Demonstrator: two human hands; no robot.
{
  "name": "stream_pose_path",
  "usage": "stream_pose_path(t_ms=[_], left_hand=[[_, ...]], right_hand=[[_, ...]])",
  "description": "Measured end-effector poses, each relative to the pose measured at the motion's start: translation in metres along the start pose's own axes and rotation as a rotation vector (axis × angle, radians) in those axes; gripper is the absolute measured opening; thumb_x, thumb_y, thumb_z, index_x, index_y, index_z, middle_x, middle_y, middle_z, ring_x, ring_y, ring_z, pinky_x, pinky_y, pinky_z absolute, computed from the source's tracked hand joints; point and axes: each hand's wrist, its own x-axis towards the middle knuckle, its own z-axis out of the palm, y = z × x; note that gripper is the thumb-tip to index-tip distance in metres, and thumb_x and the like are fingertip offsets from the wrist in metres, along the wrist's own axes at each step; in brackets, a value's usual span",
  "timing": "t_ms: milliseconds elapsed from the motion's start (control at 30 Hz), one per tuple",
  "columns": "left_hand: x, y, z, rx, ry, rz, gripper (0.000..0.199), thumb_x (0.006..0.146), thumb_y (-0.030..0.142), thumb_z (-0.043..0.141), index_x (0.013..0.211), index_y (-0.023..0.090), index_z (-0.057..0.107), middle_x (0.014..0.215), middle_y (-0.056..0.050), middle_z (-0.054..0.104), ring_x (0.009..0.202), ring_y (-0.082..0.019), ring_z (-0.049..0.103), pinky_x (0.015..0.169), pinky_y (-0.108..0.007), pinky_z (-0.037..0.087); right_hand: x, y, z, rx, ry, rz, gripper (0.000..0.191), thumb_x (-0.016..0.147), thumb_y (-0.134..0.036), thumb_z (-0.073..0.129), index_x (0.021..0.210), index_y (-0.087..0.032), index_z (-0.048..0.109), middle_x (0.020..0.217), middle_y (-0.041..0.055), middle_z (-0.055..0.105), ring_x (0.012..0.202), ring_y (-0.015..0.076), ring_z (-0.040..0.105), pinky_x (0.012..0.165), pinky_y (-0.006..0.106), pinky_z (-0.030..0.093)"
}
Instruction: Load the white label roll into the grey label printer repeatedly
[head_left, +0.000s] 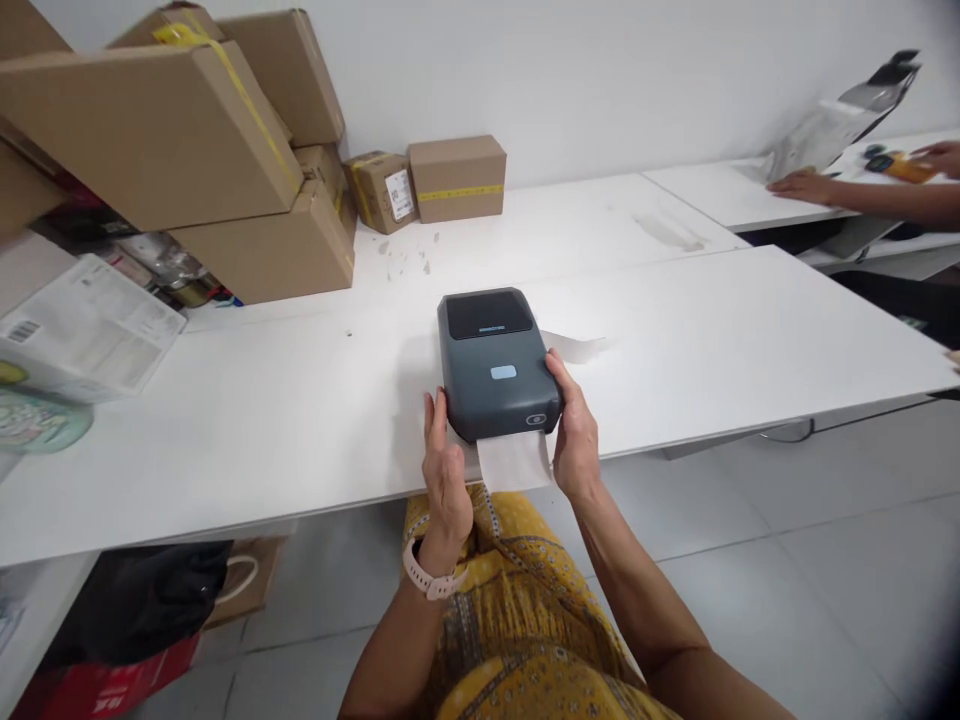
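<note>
A dark grey-blue label printer (498,395) with a black window and a light blue button is at the front of the white table. White paper (514,462) sticks out of its near side and hangs past the table edge. A second white strip (576,346) lies behind its right side. Against the printer's left side rests my left hand (447,480), fingers straight, a pale pink watch on its wrist. My right hand (576,430) grips the right side. Between them the two hands hold the printer; whether its underside touches the table is hidden.
Cardboard boxes (150,140) are stacked at the back left, with two smaller ones (459,180) by the wall. A white carton (94,325) and a greenish container (41,420) stand at the left. At the far right, another person's arms (862,195) reach over a table beside a grey-white bag (832,125).
</note>
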Motion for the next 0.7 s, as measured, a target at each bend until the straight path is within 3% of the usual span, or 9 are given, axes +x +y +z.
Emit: stream_pose_path(t_ms=[167,233,333,400,500,600,700], left_hand=[[0.033,0.019,0.000,-0.179,0.023,0.122,0.057,0.105,0.054,0.040,0.156,0.030,0.047,0.169,-0.006,0.041,0.160,-0.029,0.030,0.132,-0.046,0.025],[0.063,0.027,-0.004,-0.237,0.002,0.179,0.060,0.104,0.056,0.043,0.158,0.031,0.042,0.164,-0.008,0.048,0.157,-0.030,0.037,0.132,-0.049,0.026],[0.113,0.028,-0.012,-0.176,-0.069,0.181,0.069,0.097,0.059,0.058,0.158,0.032,0.039,0.165,-0.009,0.045,0.159,-0.033,0.031,0.132,-0.054,0.018],[0.135,0.019,-0.017,-0.119,-0.136,0.113,0.078,0.090,0.056,0.070,0.157,0.033,0.038,0.170,-0.009,0.036,0.162,-0.035,0.023,0.132,-0.058,0.015],[0.143,-0.006,-0.019,-0.089,-0.230,-0.129,0.086,0.083,0.044,0.078,0.158,0.032,0.037,0.174,-0.010,0.027,0.163,-0.035,0.017,0.131,-0.059,0.017],[0.131,-0.028,-0.017,-0.173,-0.277,-0.340,0.088,0.082,0.037,0.076,0.159,0.027,0.036,0.172,-0.014,0.032,0.160,-0.035,0.027,0.128,-0.057,0.026],[0.124,-0.037,-0.014,-0.258,-0.276,-0.431,0.085,0.084,0.039,0.073,0.159,0.022,0.036,0.168,-0.017,0.040,0.155,-0.035,0.039,0.126,-0.054,0.034]], right_hand=[[0.032,-0.014,-0.004,-0.032,-0.034,-0.115,0.053,0.108,-0.057,0.033,0.151,-0.034,0.055,0.160,0.0057,0.053,0.151,0.0270,0.047,0.123,0.054,0.041],[0.062,-0.029,-0.001,-0.119,-0.059,-0.203,0.056,0.107,-0.061,0.031,0.154,-0.036,0.050,0.161,0.0047,0.052,0.152,0.0262,0.046,0.125,0.053,0.039],[0.120,-0.048,0.013,-0.237,-0.092,-0.338,0.063,0.105,-0.068,0.024,0.157,-0.036,0.042,0.162,0.0058,0.049,0.152,0.0267,0.044,0.125,0.053,0.038],[0.161,-0.054,0.027,-0.287,-0.103,-0.368,0.065,0.106,-0.068,0.017,0.160,-0.036,0.034,0.162,0.0071,0.047,0.151,0.0263,0.045,0.122,0.052,0.041],[0.216,-0.045,0.049,-0.347,-0.071,-0.373,0.069,0.103,-0.073,0.018,0.161,-0.037,0.027,0.163,0.0084,0.045,0.148,0.0256,0.049,0.118,0.048,0.045],[0.259,-0.025,0.062,-0.373,-0.077,-0.373,0.071,0.100,-0.078,0.024,0.160,-0.041,0.028,0.161,0.0069,0.047,0.146,0.0274,0.050,0.115,0.049,0.047],[0.283,-0.010,0.066,-0.380,-0.111,-0.352,0.071,0.098,-0.079,0.029,0.157,-0.040,0.033,0.162,0.0061,0.047,0.150,0.0301,0.045,0.116,0.054,0.045]])
